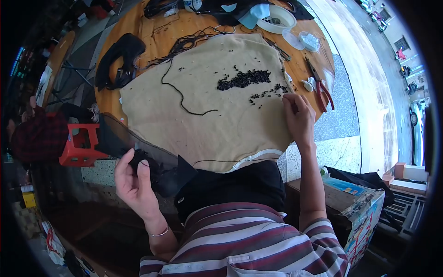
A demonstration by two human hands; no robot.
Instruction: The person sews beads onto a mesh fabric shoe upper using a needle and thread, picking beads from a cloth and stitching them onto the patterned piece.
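A beige cloth (152,111) covers much of the round wooden table (108,99). Many small black beads (244,79) lie heaped and scattered on its right part. My right hand (299,113) is at the cloth's right edge, beside the stray beads, its fingers pinched; anything between the fingertips is too small to make out. At the lower left, my left hand (136,177) has thumb and forefinger closed on dark sheer fabric (161,173), which hangs past the table's edge. A black cord (182,99) curves across the cloth's middle. A thin dark thread runs along the cloth's front edge.
Red-handled pliers (318,85) lie at the table's right. Behind the cloth are a white bowl (279,19), plastic bags and black fabric. A black strap (121,60) lies at the left. A person (39,134) sits near a red stool (79,145); a box (360,207) stands at right.
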